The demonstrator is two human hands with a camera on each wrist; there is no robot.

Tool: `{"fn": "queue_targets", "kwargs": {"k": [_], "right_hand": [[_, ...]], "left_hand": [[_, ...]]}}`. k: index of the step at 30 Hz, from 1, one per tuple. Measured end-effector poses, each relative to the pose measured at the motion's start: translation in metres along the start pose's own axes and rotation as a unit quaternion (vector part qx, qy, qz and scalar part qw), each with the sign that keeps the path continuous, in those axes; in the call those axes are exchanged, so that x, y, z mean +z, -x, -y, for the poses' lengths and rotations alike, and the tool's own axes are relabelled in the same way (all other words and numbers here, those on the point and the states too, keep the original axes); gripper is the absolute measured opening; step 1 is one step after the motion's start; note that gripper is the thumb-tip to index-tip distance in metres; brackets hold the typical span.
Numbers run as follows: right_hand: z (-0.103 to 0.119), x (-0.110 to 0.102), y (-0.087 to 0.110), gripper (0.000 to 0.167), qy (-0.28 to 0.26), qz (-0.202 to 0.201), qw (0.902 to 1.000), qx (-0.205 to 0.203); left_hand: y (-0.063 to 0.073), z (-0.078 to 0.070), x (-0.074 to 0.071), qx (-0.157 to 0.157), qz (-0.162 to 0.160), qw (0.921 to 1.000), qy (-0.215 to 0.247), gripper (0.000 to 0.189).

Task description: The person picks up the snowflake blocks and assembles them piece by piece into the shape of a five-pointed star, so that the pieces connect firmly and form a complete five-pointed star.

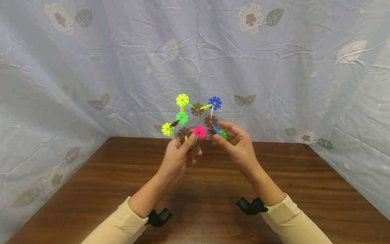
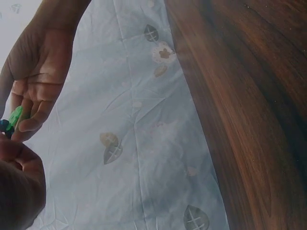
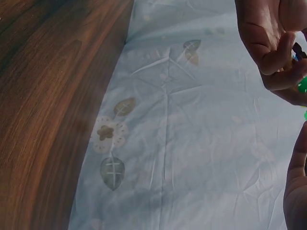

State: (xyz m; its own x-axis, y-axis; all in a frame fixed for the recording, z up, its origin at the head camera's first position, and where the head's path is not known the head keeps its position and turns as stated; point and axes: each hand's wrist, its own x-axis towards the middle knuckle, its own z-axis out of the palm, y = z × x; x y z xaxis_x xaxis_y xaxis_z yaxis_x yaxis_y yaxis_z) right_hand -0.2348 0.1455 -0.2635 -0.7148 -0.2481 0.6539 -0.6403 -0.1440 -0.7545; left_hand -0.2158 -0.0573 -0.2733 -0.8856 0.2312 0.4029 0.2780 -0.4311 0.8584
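Note:
Both hands hold up a chain of notched plastic snowflake discs, slotted edge to edge, above the far part of the table in the head view. My left hand (image 1: 175, 159) pinches its lower left part, thumb on the bright pink disc (image 1: 199, 133), beside a brown disc (image 1: 184, 132). My right hand (image 1: 242, 147) grips the lower right end, around a green disc (image 1: 223, 135) and a blue one (image 1: 216, 128). The chain arches over the hands through yellow, green and brown discs to a dark blue disc (image 1: 215, 103). In both wrist views, fingers hide most of it.
A dark brown wooden table (image 1: 210, 183) lies under the hands. Pale curtains (image 1: 195, 61) with flowers and leaves hang behind it and along both sides. A black curved mount (image 1: 159, 217) sits at the left cuff, another black mount (image 1: 251, 206) at the right.

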Motion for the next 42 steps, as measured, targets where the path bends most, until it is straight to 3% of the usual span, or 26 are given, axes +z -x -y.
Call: {"fn": "queue_targets", "kwargs": {"k": [6,10,26,42], "right_hand": [[-0.004,0.002,0.0,0.041,0.0,0.03,0.9995,-0.014],[-0.004,0.005,0.001,0.043,0.009,0.035,0.9991,-0.022],[-0.003,0.01,0.002,0.04,0.001,0.034,0.9989,-0.033],[0.002,0.01,0.002,0.041,0.05,0.038,0.9975,-0.033]], "left_hand": [[-0.002,0.002,0.003,0.021,-0.08,0.9965,-0.014,0.012],[-0.001,0.001,0.003,0.032,-0.108,0.9932,-0.027,0.009],[0.001,0.0,0.005,0.05,-0.103,0.9922,-0.049,0.003],[0.002,0.001,0.006,0.049,-0.1,0.9928,-0.045,0.011]]}}
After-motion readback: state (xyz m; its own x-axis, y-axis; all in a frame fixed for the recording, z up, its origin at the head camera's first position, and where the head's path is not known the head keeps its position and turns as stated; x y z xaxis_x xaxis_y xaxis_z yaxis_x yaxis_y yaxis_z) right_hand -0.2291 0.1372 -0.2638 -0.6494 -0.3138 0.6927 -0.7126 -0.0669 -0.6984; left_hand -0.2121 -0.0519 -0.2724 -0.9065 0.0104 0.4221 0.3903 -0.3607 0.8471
